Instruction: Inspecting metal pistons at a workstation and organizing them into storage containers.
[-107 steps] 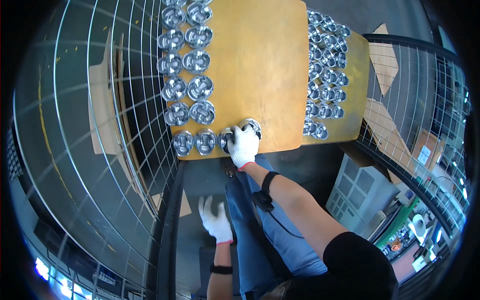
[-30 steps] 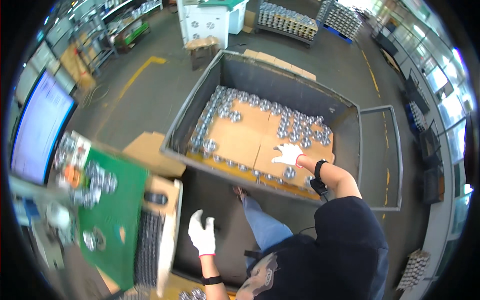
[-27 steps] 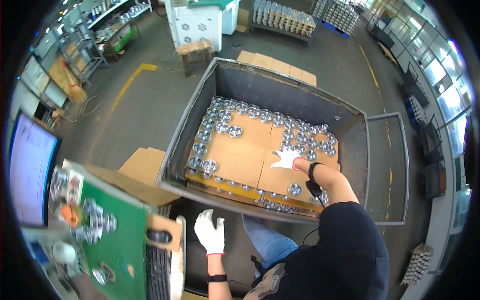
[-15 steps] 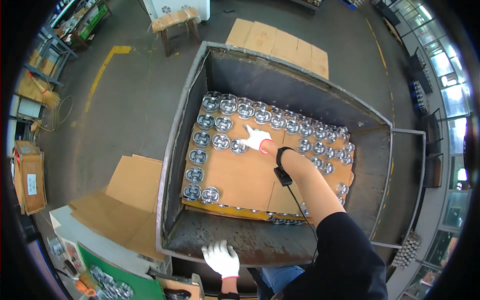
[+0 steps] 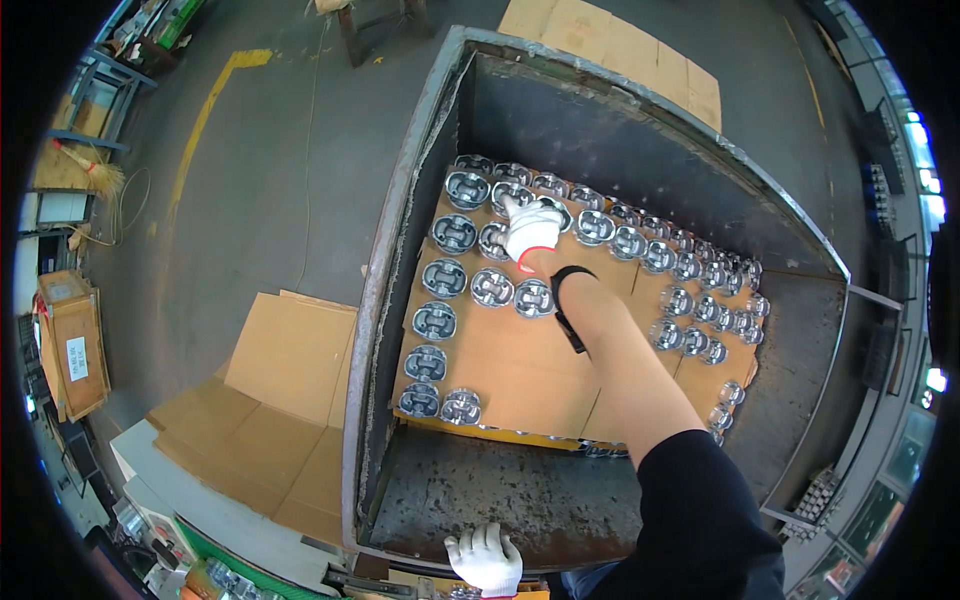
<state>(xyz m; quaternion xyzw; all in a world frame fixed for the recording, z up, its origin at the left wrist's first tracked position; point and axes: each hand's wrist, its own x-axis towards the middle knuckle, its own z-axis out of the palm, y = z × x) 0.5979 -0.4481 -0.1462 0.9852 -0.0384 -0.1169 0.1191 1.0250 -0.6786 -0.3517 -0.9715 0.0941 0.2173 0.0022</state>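
Shiny metal pistons stand in rows on a brown cardboard sheet (image 5: 530, 375) inside a deep grey metal bin (image 5: 375, 300). My right hand (image 5: 532, 230), in a white glove with a red cuff, reaches over the back-left rows. Its fingers are spread above a piston (image 5: 492, 240) and the pistons beside it; the glove partly covers them. Whether it touches one is hard to tell. In front of that hand stand another piston (image 5: 492, 287) and a piston (image 5: 533, 298) near my wrist. My left hand (image 5: 486, 560), also gloved, rests with fingers apart at the bin's near rim.
Below the sheet's front edge, more pistons (image 5: 600, 450) show in a lower layer. Left of the bin lie an opened cardboard box (image 5: 270, 430) and a wooden crate (image 5: 75, 345). Folded cardboard (image 5: 620, 55) leans behind the bin. A metal frame (image 5: 875, 298) juts from its right side.
My right hand has moved farther back, from beside a piston in the middle to over the back-left rows. My left hand stays at the near rim. The whole view has shifted.
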